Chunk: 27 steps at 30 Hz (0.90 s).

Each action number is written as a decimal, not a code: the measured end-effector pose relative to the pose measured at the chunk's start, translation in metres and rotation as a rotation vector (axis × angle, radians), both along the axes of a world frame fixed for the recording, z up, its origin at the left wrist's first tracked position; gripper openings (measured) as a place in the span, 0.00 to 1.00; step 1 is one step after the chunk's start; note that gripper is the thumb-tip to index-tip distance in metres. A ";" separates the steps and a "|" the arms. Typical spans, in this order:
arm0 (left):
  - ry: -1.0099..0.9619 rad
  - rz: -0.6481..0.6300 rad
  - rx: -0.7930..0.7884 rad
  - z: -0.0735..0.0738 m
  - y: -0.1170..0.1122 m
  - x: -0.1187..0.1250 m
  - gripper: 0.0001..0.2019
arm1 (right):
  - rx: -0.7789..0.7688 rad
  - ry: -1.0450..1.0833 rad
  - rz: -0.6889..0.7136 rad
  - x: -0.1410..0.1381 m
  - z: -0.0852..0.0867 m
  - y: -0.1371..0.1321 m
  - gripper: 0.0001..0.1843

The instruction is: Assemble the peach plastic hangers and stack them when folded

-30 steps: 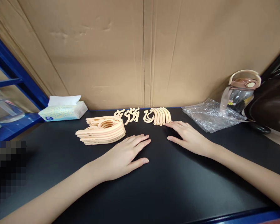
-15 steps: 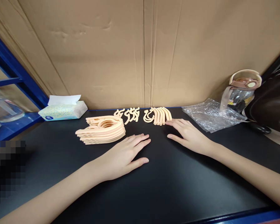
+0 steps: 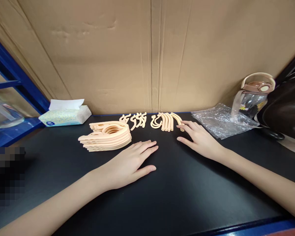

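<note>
My left hand (image 3: 130,162) lies flat and open on the black table (image 3: 177,193), just right of a stack of peach plastic hanger bodies (image 3: 105,136). My right hand (image 3: 199,139) is open with fingers stretched out; its fingertips touch the rightmost piece in a row of curved peach bars (image 3: 168,121), which is pulled slightly askew. A small group of peach hooks (image 3: 136,120) lies between the stack and the row, near the back edge.
A tissue pack (image 3: 65,114) sits at the back left by a blue shelf frame (image 3: 17,78). A crumpled clear plastic bag (image 3: 221,123), a water bottle (image 3: 254,95) and a dark bag (image 3: 285,108) stand at the right. Cardboard forms the back wall.
My right hand has slid forward and to the right onto the end of the row of curved bars, nudging the rightmost bar out of line. My left hand has stayed put.
</note>
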<state>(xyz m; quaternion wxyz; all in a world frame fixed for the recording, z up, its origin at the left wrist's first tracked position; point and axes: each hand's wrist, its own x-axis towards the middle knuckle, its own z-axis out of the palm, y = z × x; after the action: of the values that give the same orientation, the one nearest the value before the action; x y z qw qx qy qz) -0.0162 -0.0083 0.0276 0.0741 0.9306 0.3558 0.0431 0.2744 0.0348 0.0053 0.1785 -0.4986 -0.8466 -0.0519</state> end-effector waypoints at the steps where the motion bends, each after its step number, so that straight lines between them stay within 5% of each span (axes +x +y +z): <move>1: -0.001 0.000 0.003 0.000 0.000 0.000 0.27 | -0.003 -0.011 -0.016 0.001 -0.002 0.001 0.26; 11: 0.015 -0.003 0.008 0.000 0.001 0.000 0.27 | -0.052 -0.102 -0.146 0.007 -0.008 0.009 0.31; 27: 0.018 -0.007 0.020 0.001 0.000 0.000 0.27 | 0.005 -0.284 -0.306 0.009 0.010 -0.001 0.19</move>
<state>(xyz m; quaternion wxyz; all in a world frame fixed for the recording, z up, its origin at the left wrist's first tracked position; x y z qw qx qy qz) -0.0158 -0.0082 0.0288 0.0616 0.9329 0.3528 0.0382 0.2829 0.0341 0.0151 0.0487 -0.6087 -0.7775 -0.1504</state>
